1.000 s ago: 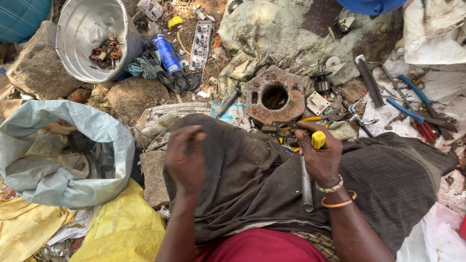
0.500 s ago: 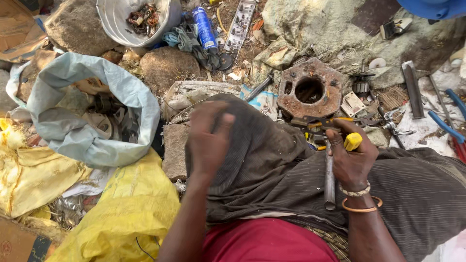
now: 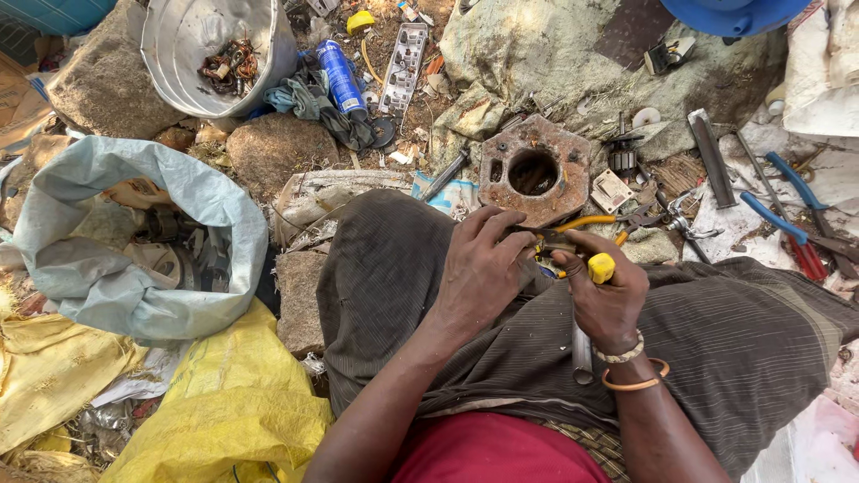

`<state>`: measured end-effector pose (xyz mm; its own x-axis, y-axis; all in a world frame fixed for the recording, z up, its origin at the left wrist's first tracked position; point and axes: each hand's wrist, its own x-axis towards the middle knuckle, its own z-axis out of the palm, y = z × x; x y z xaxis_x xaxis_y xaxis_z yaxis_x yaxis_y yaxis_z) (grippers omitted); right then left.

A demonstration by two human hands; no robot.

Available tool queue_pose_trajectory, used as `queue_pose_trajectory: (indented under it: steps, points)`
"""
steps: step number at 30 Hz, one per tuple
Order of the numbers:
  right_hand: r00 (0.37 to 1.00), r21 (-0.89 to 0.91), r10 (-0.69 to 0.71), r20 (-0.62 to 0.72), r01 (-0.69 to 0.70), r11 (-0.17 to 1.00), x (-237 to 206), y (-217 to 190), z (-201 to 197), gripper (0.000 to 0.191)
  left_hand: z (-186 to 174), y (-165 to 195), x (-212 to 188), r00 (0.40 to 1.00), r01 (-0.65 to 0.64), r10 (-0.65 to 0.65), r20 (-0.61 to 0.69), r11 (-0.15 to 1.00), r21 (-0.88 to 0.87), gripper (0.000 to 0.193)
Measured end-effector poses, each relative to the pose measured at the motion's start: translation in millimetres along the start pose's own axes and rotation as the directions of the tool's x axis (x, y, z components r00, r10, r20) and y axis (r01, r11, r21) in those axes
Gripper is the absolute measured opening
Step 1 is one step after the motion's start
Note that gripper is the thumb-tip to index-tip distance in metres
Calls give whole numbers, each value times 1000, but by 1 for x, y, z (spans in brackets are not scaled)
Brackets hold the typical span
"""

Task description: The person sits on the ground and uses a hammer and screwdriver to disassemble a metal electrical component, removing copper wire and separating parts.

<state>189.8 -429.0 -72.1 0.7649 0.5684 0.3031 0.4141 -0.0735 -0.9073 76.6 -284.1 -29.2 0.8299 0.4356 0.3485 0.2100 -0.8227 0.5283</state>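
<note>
Two hands meet at frame centre, over your lap. Your left hand (image 3: 483, 273) pinches a small part (image 3: 548, 243), fingers curled shut on it. Your right hand (image 3: 608, 300) is closed around a yellow-handled tool (image 3: 600, 266). Just above: rusty plate (image 3: 534, 170). Upper left: metal bucket (image 3: 179, 45); left edge: grey sack (image 3: 215, 201).

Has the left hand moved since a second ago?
Yes. The left hand has gone from the knee toward the rusty metal plate, meeting the right hand.
</note>
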Motion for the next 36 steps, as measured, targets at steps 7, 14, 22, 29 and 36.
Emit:
queue_pose_trajectory:
  steps: [7, 14, 22, 29, 36]
  points:
    - [993, 26, 106, -58, -105, 994, -1, 6, 8, 30, 3, 2, -3, 986, -39, -18, -164, 939, -342, 16]
    - [988, 67, 84, -130, -76, 995, 5, 18, 1, 31, -100, -100, -32, 846, 88, -131, -517, 990, -106, 11]
    - [998, -30, -23, -65, 21, 999, 10, 20, -2, 26, -195, -151, -75, 476, 652, -432, -766, 758, -22, 39]
    - [977, -80, 116, 177, -103, 991, 9, -14, -5, 30, -38, -52, -5, 880, 473, -438, 184, 773, -423, 50]
    - [982, -371, -84, 167, 141, 918, 17, -34, -27, 31, 57, -50, 16, 552, 796, -38, 833, 320, -513, 74]
